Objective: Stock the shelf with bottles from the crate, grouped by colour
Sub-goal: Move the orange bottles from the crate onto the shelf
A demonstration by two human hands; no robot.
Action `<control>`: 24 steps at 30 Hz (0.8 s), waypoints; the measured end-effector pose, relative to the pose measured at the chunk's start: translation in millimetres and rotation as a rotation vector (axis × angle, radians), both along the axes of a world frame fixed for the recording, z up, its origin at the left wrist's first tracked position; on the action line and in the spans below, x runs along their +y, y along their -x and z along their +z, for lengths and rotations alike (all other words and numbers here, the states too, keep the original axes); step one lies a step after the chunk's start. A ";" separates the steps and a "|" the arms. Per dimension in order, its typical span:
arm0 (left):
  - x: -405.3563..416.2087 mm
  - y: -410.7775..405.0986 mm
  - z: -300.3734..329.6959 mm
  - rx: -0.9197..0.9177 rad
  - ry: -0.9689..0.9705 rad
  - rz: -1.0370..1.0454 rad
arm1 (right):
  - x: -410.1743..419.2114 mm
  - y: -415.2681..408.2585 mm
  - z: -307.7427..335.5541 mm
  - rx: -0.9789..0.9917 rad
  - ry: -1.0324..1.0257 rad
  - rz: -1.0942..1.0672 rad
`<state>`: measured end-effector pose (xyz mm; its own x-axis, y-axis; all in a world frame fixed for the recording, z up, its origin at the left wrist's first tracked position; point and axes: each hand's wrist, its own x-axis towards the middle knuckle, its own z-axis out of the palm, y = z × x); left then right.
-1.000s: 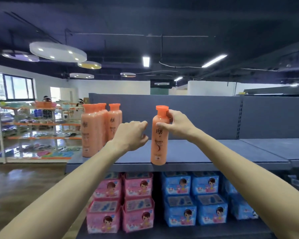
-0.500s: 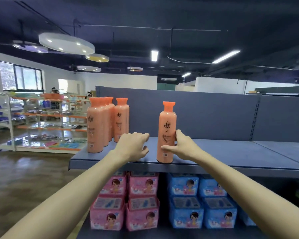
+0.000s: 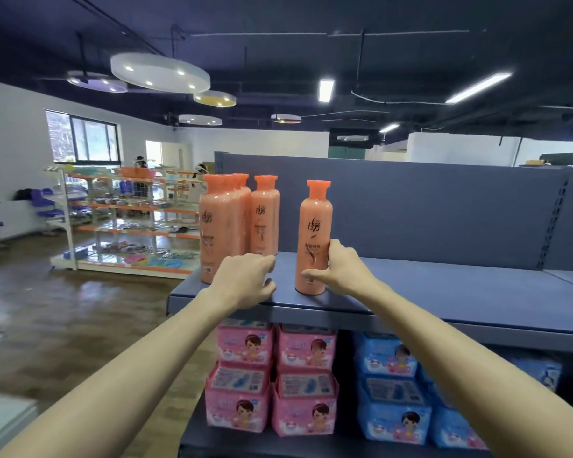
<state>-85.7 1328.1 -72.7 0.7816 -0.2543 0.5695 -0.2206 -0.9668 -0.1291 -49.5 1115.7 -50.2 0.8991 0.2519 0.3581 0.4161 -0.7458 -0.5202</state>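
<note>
An orange bottle (image 3: 314,236) stands upright near the front edge of the blue-grey top shelf (image 3: 444,285). My right hand (image 3: 339,271) is wrapped around its lower right side, thumb across the front. A group of orange bottles (image 3: 225,226) stands at the shelf's left end, with one more orange bottle (image 3: 264,214) just right of them. My left hand (image 3: 245,280) hovers over the shelf edge between the group and the held bottle, fingers curled, holding nothing. The crate is out of view.
Below the top shelf sit pink packs (image 3: 272,378) on the left and blue packs (image 3: 394,385) on the right. The shelf's back panel (image 3: 427,209) rises behind the bottles. A display rack (image 3: 123,223) stands across the wooden floor at left.
My right hand slid from the bottle's cap down to its lower body, and the bottle now stands on the shelf. The view moved closer. My left hand stayed beside it.
</note>
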 end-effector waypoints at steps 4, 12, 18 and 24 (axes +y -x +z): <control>20.0 -0.6 -3.7 0.006 0.005 0.037 | 33.7 -12.3 -5.7 0.001 0.006 0.028; 42.0 -6.1 -15.8 -0.012 0.014 0.037 | 85.6 -34.5 -14.1 0.003 -0.020 0.059; 39.7 -14.4 -15.3 -0.023 -0.001 0.011 | 108.6 -51.8 -25.2 0.030 -0.025 0.062; 44.4 -26.2 -22.5 -0.039 0.056 -0.019 | 120.1 -66.6 -29.9 0.018 -0.041 0.050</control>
